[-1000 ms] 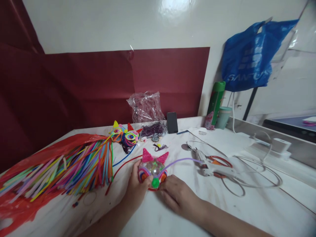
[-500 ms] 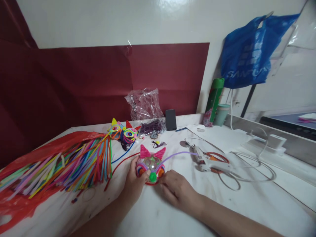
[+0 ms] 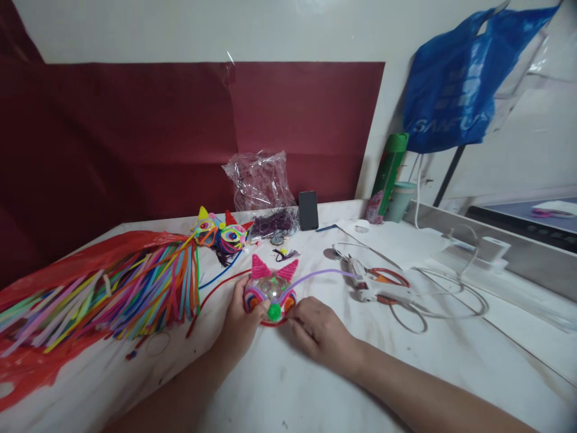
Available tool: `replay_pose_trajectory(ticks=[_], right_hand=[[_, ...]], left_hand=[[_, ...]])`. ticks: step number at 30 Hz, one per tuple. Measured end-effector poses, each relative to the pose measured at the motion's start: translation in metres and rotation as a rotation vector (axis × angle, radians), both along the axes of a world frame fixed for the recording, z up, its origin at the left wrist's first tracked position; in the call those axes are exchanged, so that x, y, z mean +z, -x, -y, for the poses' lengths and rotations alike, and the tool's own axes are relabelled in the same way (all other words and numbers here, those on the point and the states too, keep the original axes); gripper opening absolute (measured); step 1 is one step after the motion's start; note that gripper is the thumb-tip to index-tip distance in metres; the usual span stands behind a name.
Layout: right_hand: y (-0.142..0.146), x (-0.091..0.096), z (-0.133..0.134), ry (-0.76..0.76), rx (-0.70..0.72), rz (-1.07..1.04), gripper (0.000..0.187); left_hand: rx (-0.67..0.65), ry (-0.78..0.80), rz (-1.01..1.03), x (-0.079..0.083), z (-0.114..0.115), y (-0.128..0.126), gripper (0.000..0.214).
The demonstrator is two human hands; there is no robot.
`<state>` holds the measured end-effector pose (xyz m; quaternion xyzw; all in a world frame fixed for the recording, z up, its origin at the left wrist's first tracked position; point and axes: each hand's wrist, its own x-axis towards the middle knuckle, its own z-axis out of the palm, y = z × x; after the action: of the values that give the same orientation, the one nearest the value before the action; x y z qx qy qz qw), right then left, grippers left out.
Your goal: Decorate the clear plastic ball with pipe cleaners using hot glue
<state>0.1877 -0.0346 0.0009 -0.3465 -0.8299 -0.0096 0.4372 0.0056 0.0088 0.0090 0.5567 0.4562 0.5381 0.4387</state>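
A clear ball decorated as a cat-like face [image 3: 272, 290] stands on the table in front of me, with pink pipe-cleaner ears, orange-and-blue eyes and a green pompom nose. My left hand [image 3: 243, 316] is closed around its left side, thumb near the nose. A purple pipe cleaner [image 3: 321, 272] arcs from the face to the right. Along the ball's underside runs a red pipe cleaner [image 3: 273, 325], and a red strand also trails out on the left. At the lower right edge my right hand [image 3: 320, 328] pinches that red pipe cleaner, its fingertips partly hidden.
Many coloured pipe cleaners [image 3: 148, 288] lie on a red plastic bag [image 3: 40, 373] at left. Two finished-looking face balls [image 3: 231, 237] stand behind. To the right are a white glue gun [image 3: 360, 282], orange-handled scissors [image 3: 390, 278] and looped cable. A phone [image 3: 308, 210] leans at the back.
The camera view has shifted slightly, moving the scene up and a little left. Both hands keep their places at the face ball, with little visible change in grip.
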Motion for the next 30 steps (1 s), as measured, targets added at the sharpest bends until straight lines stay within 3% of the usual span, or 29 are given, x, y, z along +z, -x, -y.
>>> replay_pose_trajectory(ticks=[7,15,20,30], right_hand=[[0.000,0.001,0.002,-0.014,-0.028,-0.018,0.023],[-0.001,0.002,0.000,0.019,-0.040,0.015,0.028],[-0.001,0.002,0.000,0.015,-0.049,0.016,0.028],[-0.001,0.004,0.000,-0.002,-0.029,0.023,0.025]], left_hand=[[-0.013,0.011,0.008,0.001,0.001,-0.001,0.061],[-0.055,-0.070,-0.019,-0.010,-0.005,0.004,0.064],[-0.025,-0.024,-0.010,-0.009,-0.005,0.006,0.055],[0.000,0.001,0.013,-0.006,-0.002,-0.001,0.062]])
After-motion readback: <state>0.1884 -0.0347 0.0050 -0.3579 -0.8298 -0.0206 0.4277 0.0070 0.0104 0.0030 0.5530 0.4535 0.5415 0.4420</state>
